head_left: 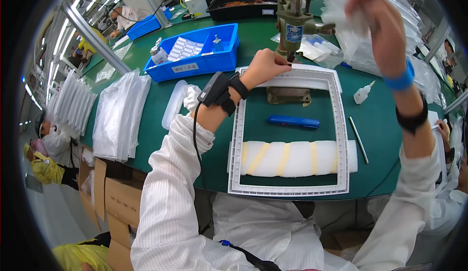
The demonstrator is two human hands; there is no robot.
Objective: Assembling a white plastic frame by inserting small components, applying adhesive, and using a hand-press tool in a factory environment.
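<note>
A white rectangular plastic frame (289,190) lies on the green bench, its far side under the ram of a green hand press (292,15). My left hand (267,67) is closed at the frame's far edge, thumb and fingers together just by the ram; any small part between the fingertips is hidden. My right hand (373,20) is raised to the right of the press, smeared by motion, so its grip does not show. Beneath the frame's near part lies a white foam roll (302,159) wrapped with yellowish tape. Inside its opening are a blue marker pen (293,121) and the press base (288,96).
A blue bin (195,70) with a bottle and a label sheet stands left. Stacks of bagged white parts (119,115) line the left edge; plastic bags (380,41) pile up right. A small dropper bottle (363,93) and a thin white rod (358,139) lie right of the frame.
</note>
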